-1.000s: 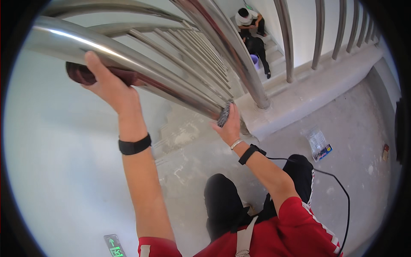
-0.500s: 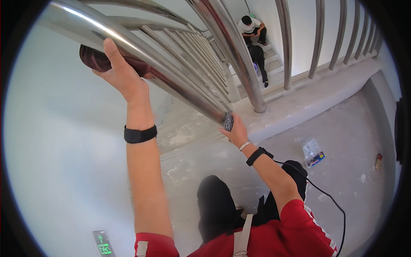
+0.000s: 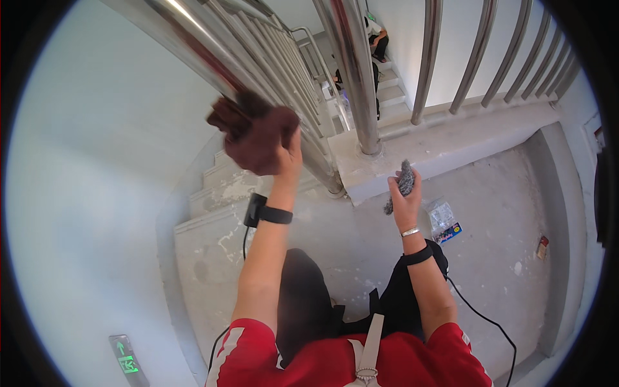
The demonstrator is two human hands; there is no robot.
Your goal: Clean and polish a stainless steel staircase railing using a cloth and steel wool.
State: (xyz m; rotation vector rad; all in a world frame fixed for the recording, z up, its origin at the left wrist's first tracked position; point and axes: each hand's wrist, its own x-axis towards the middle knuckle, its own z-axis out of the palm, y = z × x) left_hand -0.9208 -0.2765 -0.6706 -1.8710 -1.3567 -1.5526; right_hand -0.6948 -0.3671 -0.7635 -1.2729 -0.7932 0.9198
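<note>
A bunched dark brown cloth (image 3: pixel 258 138) is gripped in my left hand (image 3: pixel 290 158), slightly blurred. It overlaps the slanting thick metal post (image 3: pixel 316 153) of the stair railing; whether it touches the metal I cannot tell. My right hand (image 3: pixel 407 205) is closed around a grey steel wool scourer (image 3: pixel 405 178), whose ends stick out past the fingers. That hand is raised over the landing, to the right of the post's foot and apart from the railing. A second thick metal post (image 3: pixel 353 77) stands on the pale ledge between my hands.
Thin curved metal bars (image 3: pixel 474 58) line the ledge (image 3: pixel 445 138) on the right. Clear plastic packaging (image 3: pixel 442 216) and a small red packet (image 3: pixel 542 247) lie on the landing floor. Steps (image 3: pixel 209 187) descend on the left. People sit on the stairs (image 3: pixel 392 93) beyond the railing.
My left hand has moved right and down along the post, and the cloth now shows bunched. My right hand has drawn the steel wool rightward, away from the post's foot.
</note>
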